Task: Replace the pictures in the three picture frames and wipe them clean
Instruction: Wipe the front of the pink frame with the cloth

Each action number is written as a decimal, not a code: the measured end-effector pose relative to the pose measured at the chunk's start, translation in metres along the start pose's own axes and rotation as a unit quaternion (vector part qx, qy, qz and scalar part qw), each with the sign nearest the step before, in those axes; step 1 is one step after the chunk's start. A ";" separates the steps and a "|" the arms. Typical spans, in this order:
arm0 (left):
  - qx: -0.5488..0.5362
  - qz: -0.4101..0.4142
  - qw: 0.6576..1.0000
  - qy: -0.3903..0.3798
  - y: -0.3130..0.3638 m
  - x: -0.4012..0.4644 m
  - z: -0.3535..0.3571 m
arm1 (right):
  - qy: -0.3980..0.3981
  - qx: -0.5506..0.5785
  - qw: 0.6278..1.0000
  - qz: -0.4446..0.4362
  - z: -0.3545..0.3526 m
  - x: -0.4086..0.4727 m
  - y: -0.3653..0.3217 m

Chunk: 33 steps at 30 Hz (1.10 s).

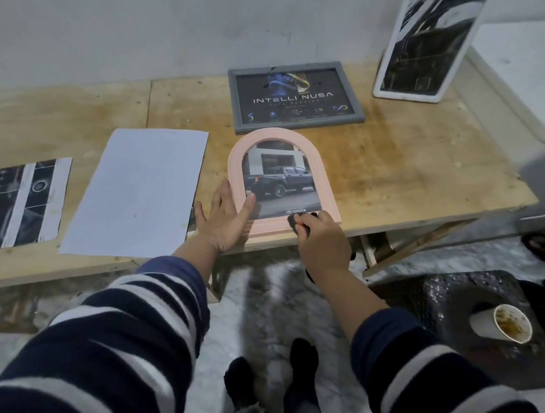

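A pink arched picture frame (pixel 327 181) lies flat near the front edge of the wooden table (pixel 414 172), holding a photo of a dark pickup truck. My left hand (pixel 224 219) rests flat and open on the frame's lower left side, thumb on the glass. My right hand (pixel 322 239) is closed on a dark cloth (pixel 294 222) pressed against the frame's bottom edge. Behind it lies a grey rectangular frame (pixel 296 95) with a dark poster. A white frame (pixel 427 45) with a black-and-white picture leans against the wall at the back right.
A blank white sheet (pixel 139 189) lies left of the pink frame, and a dark printed picture (pixel 14 199) lies further left. A used paper cup (pixel 503 322) sits on a dark stool at the lower right. My feet are on the pale floor below the table edge.
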<state>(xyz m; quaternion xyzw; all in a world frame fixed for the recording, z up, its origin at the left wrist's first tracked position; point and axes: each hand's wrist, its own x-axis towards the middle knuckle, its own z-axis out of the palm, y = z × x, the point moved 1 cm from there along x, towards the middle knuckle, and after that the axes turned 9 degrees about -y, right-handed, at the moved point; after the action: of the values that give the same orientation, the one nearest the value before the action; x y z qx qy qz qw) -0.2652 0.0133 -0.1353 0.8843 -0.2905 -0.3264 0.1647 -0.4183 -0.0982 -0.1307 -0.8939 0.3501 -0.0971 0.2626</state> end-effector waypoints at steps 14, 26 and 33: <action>-0.120 0.027 0.992 -0.021 -0.007 0.001 -0.008 | 0.011 0.008 0.999 -0.035 0.033 -0.010 -0.045; -0.136 0.017 0.990 -0.037 -0.006 0.001 -0.012 | -0.158 0.055 0.986 -0.024 0.037 -0.005 -0.057; -0.137 0.033 0.990 -0.013 -0.013 0.005 -0.010 | -0.103 0.162 0.979 0.069 -0.021 0.004 -0.025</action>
<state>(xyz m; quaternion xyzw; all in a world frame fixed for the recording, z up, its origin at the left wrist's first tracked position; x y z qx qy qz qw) -0.2500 0.0213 -0.1367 0.8389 -0.2737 -0.3695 0.2913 -0.4085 -0.0933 -0.0997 -0.8186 0.3612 -0.0415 0.4446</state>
